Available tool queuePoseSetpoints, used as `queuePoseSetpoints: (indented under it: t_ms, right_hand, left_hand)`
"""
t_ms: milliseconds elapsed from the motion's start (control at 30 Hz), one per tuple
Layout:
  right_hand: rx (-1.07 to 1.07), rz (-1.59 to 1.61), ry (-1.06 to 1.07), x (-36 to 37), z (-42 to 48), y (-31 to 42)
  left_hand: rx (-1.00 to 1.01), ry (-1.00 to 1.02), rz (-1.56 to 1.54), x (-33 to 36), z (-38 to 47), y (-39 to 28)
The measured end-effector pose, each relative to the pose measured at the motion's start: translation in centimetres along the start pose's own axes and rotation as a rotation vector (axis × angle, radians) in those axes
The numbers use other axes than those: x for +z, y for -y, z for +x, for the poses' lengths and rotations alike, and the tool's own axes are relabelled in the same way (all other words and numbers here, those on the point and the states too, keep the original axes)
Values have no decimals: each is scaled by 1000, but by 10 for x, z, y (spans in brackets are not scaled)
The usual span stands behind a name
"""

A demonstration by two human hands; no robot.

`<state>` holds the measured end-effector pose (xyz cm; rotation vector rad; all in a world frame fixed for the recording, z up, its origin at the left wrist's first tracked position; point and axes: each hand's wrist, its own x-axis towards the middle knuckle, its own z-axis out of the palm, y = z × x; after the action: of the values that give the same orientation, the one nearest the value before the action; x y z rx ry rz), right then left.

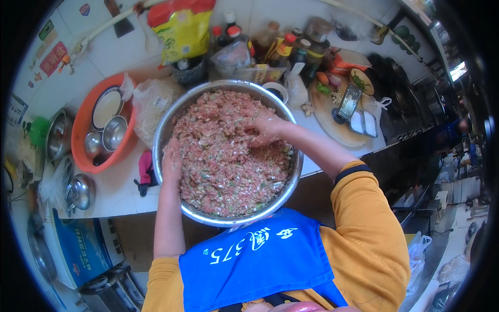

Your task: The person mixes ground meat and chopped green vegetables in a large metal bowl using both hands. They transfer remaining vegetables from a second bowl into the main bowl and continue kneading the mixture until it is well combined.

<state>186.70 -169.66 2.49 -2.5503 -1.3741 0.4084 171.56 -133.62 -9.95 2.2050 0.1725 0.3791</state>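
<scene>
A large metal basin (238, 222) stands before me, close against my blue apron. It holds a wide mass of minced meat mixture (226, 171) flecked with green and white bits. My right hand (266, 128) presses into the upper right of the mince, thumb and fingers apart, fingertips partly buried. At the basin's left side my left hand (171, 160) lies along the inner wall, against the edge of the mince. Bits of meat cling to it, and its fingers are hard to make out.
An orange plastic tub (84, 156) with bowls sits left, beside a clear plastic bag (154, 111). Sauce bottles (281, 52) crowd the back. Rightward, a round cutting board (331, 124) carries vegetables and a phone (349, 102). A metal bowl (82, 191) rests near the counter's front edge.
</scene>
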Motion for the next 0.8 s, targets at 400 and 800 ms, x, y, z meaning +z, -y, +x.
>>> queuePoseSetpoints:
  t_ms: [400, 800]
  right_hand:
    - [203, 474, -243, 3, 176, 23]
    - [-494, 125, -89, 31, 147, 167]
  left_hand:
    - [49, -214, -65, -25, 12, -66]
    - [245, -310, -224, -43, 4, -110]
